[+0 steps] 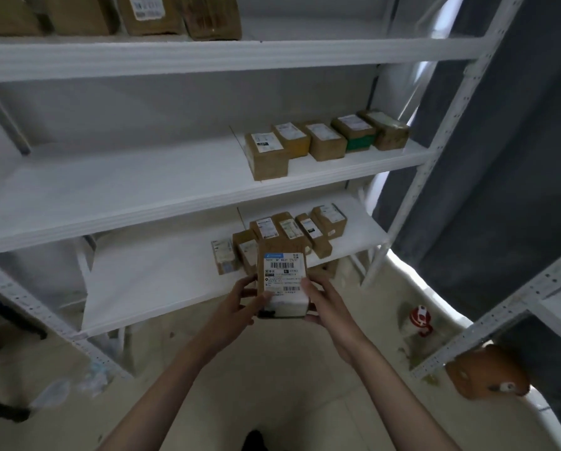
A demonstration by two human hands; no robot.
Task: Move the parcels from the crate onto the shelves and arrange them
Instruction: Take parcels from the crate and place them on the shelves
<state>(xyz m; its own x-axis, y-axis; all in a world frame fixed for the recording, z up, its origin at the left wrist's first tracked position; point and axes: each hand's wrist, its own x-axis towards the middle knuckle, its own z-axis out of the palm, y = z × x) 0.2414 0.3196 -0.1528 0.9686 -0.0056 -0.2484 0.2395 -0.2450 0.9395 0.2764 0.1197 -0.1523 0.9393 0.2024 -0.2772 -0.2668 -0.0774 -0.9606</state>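
Left hand [244, 299]: curled round the left edge of the held parcel, thumb on its labelled face
Right hand [318, 296]: clasped on the right edge of the same parcel, fingers wrapped underneath
Held parcel [282, 281]: brown carton with a white shipping label facing up, carried between both hands in front of the lower shelf, clear of the shelf board
Lower shelf [149, 281]: white board, left part bare; a cluster of small parcels [292, 232] packed close on the right part, directly behind the held parcel and partly hidden by it
Middle shelf [116, 190]: white board with a row of five cartons [324, 141] toward the right end, side by side, one with a green side
Top shelf [207, 56]: larger brown boxes [149, 14] standing along the left and middle, cut off by the upper edge
Shelf upright [435, 151]: white perforated post to the right of the parcels
Curtain [500, 157]: grey cloth hanging beyond the upright, on the right
Floor [272, 369]: pale, scuffed; a red and white object [419, 317] lying near the right, well apart from the hands
Second rack [500, 314]: perforated frame at the right edge, a brown rounded thing [487, 372] below it, too blurred to identify
Crate: out of view
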